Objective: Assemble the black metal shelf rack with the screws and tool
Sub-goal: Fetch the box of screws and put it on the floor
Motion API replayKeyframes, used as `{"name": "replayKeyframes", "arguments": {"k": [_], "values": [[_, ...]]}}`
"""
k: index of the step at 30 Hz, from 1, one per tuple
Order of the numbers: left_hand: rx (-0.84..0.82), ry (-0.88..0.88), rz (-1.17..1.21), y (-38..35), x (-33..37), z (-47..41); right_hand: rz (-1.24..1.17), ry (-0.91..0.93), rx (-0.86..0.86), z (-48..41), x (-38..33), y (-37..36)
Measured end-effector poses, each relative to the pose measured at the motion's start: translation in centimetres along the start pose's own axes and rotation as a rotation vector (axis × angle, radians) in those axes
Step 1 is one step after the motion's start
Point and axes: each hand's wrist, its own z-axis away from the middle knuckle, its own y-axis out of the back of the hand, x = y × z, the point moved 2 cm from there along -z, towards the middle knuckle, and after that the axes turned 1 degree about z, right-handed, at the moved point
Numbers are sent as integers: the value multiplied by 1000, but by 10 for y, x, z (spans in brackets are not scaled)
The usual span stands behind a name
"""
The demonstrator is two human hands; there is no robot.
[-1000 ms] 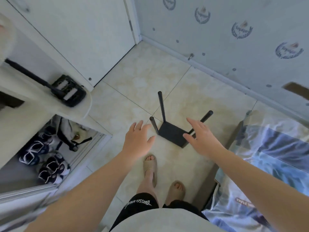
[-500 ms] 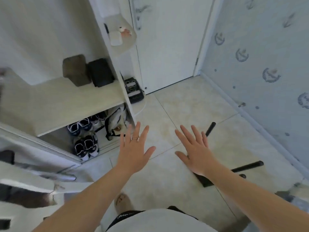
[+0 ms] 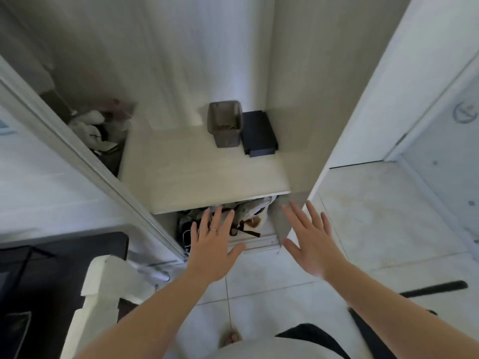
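On the floor at right, the black rack [image 3: 435, 288] looks stiff and light, best gripped by a leg; left hand [image 3: 210, 251] and right hand [image 3: 311, 248] are empty, fingers wide.

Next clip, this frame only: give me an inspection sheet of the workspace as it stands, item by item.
Surface: pale tiled floor; light cabinet shelf ahead.
Job's things: one black rack bar lies on the floor at the right edge; screws and tool not seen.
Clutter: grey bin and black box side by side on the shelf; shoes and bag, blurred, in the compartment beneath.
Grippers: left hand and right hand open, fingers spread, holding nothing.
Cables: nothing seen.
Surroundings: white door to the right.
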Motion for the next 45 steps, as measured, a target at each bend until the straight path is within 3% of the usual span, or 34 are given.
{"name": "replayKeyframes", "arguments": {"k": [12, 20, 25, 31, 38, 45], "values": [[-102, 295, 132, 2, -76, -157, 36, 78, -90, -231, -23, 6], [-185, 391, 198, 14, -102, -276, -132, -2, -121, -383, -16, 11], [-209, 519, 552, 10, -115, -351, -292, -177, -172, -454, -11, 3], [-154, 872, 1192, -9, -131, -445, -537, -331, -157, -520, 3, -8], [-82, 907, 1444, -24, -136, -500, -852, -399, -221, -556, 13, -19], [83, 944, 1617, -14, -127, -504, -946, -486, -235, -548, 12, -13]]}}
